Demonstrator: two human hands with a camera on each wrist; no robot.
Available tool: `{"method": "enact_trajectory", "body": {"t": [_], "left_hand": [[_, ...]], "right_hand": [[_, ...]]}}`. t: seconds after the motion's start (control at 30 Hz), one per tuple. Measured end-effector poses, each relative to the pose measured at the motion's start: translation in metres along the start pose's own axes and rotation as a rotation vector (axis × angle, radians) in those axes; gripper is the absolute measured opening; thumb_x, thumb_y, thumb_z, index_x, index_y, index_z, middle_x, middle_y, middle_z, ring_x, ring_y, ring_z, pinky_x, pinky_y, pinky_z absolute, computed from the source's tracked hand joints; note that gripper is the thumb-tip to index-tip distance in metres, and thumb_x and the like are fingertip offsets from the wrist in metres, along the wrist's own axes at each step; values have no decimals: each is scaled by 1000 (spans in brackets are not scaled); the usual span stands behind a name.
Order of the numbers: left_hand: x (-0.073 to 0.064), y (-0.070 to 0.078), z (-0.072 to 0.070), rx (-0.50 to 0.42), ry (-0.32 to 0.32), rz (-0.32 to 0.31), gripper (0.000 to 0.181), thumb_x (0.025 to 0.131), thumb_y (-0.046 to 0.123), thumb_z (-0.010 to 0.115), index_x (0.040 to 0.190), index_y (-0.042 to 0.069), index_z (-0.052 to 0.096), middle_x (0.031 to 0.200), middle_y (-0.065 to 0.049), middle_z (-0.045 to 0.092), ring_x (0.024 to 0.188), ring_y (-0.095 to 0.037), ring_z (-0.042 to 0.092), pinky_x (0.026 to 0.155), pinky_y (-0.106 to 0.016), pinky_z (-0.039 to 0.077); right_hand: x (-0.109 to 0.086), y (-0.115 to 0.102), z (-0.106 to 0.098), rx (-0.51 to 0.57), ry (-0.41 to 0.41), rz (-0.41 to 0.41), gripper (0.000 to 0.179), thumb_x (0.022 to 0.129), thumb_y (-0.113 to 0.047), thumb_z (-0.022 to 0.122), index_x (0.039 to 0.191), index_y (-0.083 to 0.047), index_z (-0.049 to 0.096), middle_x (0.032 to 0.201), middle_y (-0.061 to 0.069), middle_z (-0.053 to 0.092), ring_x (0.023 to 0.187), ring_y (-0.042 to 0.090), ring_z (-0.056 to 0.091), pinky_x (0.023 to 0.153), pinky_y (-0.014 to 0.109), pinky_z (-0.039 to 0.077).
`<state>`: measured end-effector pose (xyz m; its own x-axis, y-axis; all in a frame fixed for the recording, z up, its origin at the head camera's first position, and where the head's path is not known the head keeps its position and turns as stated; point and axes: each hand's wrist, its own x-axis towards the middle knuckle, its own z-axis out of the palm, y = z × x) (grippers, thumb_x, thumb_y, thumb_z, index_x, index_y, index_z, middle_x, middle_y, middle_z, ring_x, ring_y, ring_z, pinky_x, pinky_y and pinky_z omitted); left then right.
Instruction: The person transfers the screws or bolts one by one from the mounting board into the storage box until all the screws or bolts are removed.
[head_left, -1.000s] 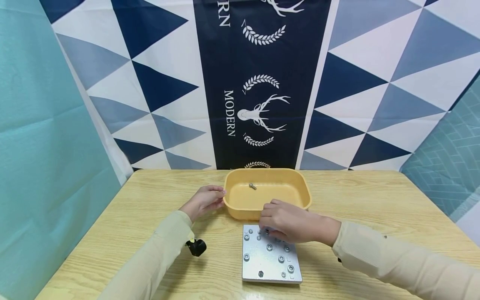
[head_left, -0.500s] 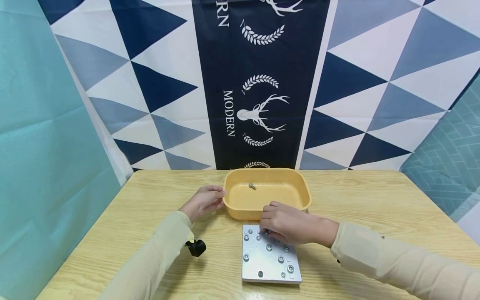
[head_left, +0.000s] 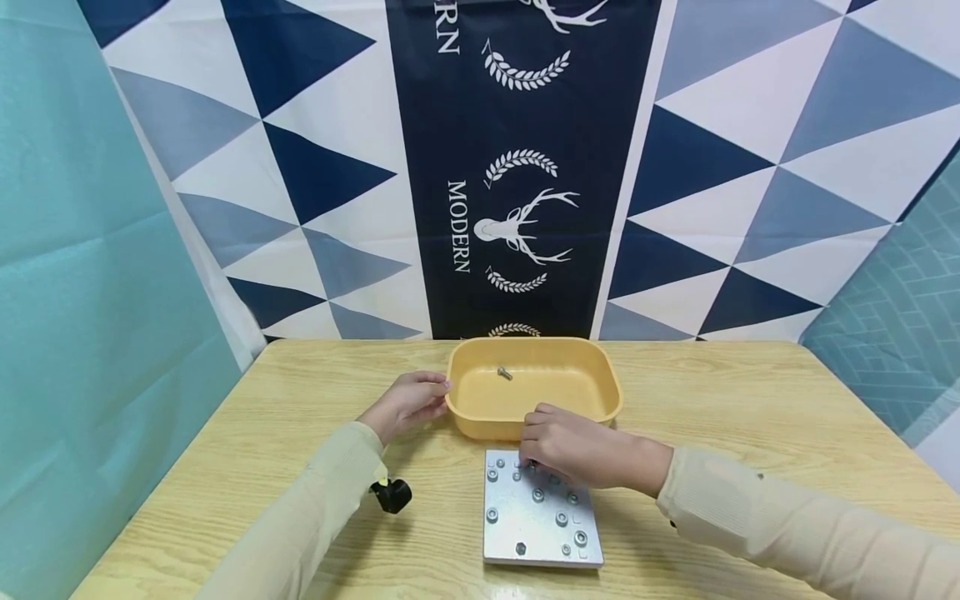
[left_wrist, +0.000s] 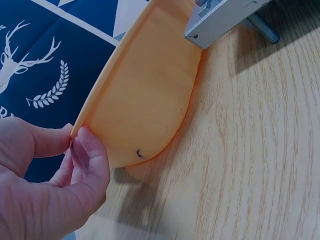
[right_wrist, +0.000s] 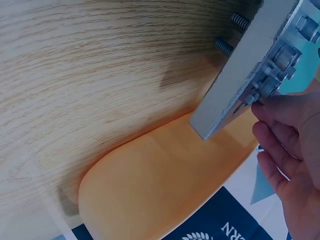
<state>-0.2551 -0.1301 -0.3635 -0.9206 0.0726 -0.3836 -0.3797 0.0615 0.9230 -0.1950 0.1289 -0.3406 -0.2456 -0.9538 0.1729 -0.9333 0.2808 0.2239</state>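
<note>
Taking the metal plate (head_left: 525, 527) as the middle of the clock, the yellow tray (head_left: 480, 400) lies at twelve o'clock, just beyond the plate's far edge, both on the wood-grain table (head_left: 712, 387). The left hand (head_left: 408, 404) is at the tray's nine o'clock end; its thumb and bent fingers pinch the rim, thumb on one side and fingers on the other, as the left wrist view shows.

The right hand (head_left: 570, 446) is over the plate at one o'clock. Its thumb and forefinger close on a small bolt (right_wrist: 251, 96) near the far edge, while the other fingers curl loosely beside them. The fingertips cover most of that bolt, so how much of it they grip is hard to tell.

More bolt heads of various sizes dot the plate's top, and a dark fastener (head_left: 521, 548) sits at about seven o'clock. In the right wrist view, threaded shanks (right_wrist: 240, 21) project from the plate's underside. Inside the tray, a single loose screw (head_left: 506, 373) lies on the floor at ten o'clock from the tray's centre.

At nine o'clock from the plate, a black device (head_left: 393, 496) shows beside the cream left sleeve (head_left: 322, 487). Behind the table hangs a navy banner (head_left: 442, 304) with a white deer head and the word MODERN, flanked by blue and white triangles.
</note>
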Motion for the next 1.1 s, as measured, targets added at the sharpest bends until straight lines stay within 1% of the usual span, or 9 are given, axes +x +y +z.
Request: {"method": "enact_trajectory", "body": {"t": [0.2, 0.43, 0.8, 1.1], "left_hand": [[1, 0, 1, -2, 1, -7, 30, 97, 8, 55, 125, -3, 52, 84, -4, 57, 66, -8, 54, 60, -15, 49], [1, 1, 2, -12, 10, -2, 30, 97, 7, 55, 124, -3, 52, 84, -4, 56, 66, -8, 53, 59, -15, 48], [0, 0, 2, -19, 5, 7, 29, 97, 6, 54, 124, -4, 51, 84, -4, 55, 65, -8, 52, 59, -15, 48], [1, 2, 2, -8, 14, -17, 30, 97, 8, 54, 125, -3, 50, 93, -7, 55, 71, -9, 53, 60, -14, 49]], "right_hand": [[-2, -1, 0, -9, 18, 5, 10, 84, -13, 70, 93, -18, 69, 88, -9, 67, 84, 8, 56, 81, 26, 47], [-3, -2, -2, 14, 35, 28, 12, 84, -12, 70, 94, -18, 67, 88, -9, 66, 84, 8, 55, 82, 26, 47], [-3, 0, -5, -1, 68, 20, 11, 84, -13, 70, 95, -17, 67, 88, -9, 65, 85, 9, 54, 81, 26, 46], [-3, 3, -10, -18, 88, 24, 14, 82, -13, 72, 95, -16, 67, 89, -9, 66, 86, 9, 55, 81, 26, 47]]}}
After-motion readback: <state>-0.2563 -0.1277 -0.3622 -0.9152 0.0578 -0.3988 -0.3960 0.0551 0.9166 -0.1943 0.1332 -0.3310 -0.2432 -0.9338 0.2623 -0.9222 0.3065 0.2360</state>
